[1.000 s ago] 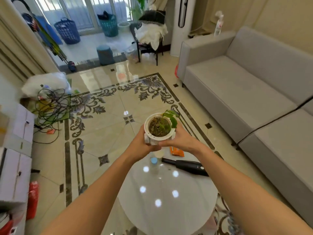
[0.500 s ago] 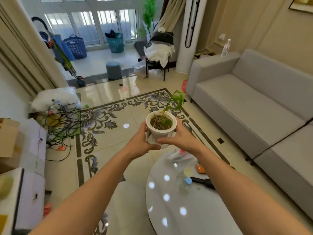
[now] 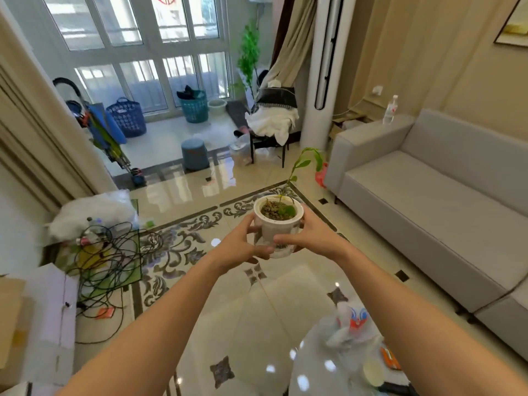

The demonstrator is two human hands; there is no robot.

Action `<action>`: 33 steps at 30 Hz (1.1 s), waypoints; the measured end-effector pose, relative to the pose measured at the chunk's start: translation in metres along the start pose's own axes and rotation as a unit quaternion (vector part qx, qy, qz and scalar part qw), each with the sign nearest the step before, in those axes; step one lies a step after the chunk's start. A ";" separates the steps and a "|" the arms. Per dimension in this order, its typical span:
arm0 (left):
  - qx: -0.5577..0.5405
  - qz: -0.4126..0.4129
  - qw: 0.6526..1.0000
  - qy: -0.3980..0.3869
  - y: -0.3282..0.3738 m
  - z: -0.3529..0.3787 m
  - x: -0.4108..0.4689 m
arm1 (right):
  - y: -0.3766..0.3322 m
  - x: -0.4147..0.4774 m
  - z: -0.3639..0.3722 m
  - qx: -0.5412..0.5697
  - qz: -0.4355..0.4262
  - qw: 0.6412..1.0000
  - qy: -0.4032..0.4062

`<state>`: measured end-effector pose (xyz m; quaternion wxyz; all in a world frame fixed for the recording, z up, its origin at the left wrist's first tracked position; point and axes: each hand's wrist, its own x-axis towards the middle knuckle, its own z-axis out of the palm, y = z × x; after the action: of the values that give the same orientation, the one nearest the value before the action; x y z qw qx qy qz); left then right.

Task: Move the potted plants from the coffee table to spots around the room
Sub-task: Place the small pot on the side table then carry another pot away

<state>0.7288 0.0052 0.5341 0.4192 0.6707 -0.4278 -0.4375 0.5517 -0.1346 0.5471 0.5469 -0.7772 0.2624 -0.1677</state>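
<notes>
A small white potted plant [image 3: 276, 224] with dark soil and a thin green shoot is held upright in mid-air, out over the floor. My left hand [image 3: 239, 248] grips its left side and my right hand [image 3: 310, 237] wraps its right side and front. The round white glossy coffee table [image 3: 314, 370] lies at the bottom right, under my right forearm, well below and behind the pot.
A grey sofa [image 3: 434, 195] runs along the right. Tangled black cables [image 3: 105, 252] and a white bag [image 3: 94, 210] lie on the floor at left, by white boxes [image 3: 48, 307]. Ahead stand a clothes-covered chair [image 3: 271, 121], a blue stool [image 3: 195, 154] and baskets [image 3: 127, 117].
The view has risen and turned left, away from the coffee table. Both hands have carried the pot off the table and out over the patterned floor.
</notes>
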 end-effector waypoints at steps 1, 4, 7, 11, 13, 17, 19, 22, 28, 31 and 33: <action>-0.002 -0.003 1.000 -0.002 0.003 -0.019 0.019 | -0.003 0.025 -0.002 0.002 -0.002 1.000 0.000; 0.003 0.000 1.000 0.010 0.020 -0.075 0.072 | -0.015 0.099 -0.010 0.007 -0.017 1.000 0.001; 0.007 0.022 1.000 0.020 0.036 -0.129 0.132 | -0.031 0.179 -0.018 0.002 -0.025 1.000 0.005; 0.007 0.048 0.998 0.027 0.046 -0.179 0.199 | -0.037 0.263 -0.028 -0.011 -0.039 0.999 0.019; 0.005 0.054 0.998 0.020 0.049 -0.205 0.242 | -0.037 0.310 -0.036 -0.008 -0.038 0.999 0.027; 0.019 0.075 0.997 -0.011 0.056 -0.257 0.345 | -0.035 0.404 -0.058 -0.027 -0.019 0.997 0.062; 0.030 0.084 0.996 -0.027 0.059 -0.275 0.394 | -0.033 0.444 -0.070 -0.022 -0.001 0.996 0.083; 0.057 0.104 0.992 -0.054 0.070 -0.295 0.466 | -0.028 0.501 -0.090 -0.015 0.014 0.994 0.110; 0.053 0.126 0.985 -0.104 0.093 -0.302 0.609 | -0.011 0.595 -0.140 -0.024 0.020 0.986 0.165; 0.049 0.142 0.982 -0.117 0.102 -0.301 0.690 | 0.011 0.645 -0.183 -0.004 0.047 0.985 0.166; 0.052 0.142 0.980 -0.132 0.111 -0.298 0.749 | 0.029 0.679 -0.216 0.008 0.056 0.984 0.169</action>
<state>1.1755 -0.6741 0.5459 0.3815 0.5606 -0.5925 -0.4349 0.9747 -0.7081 0.5770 0.5094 -0.7174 0.3926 -0.2676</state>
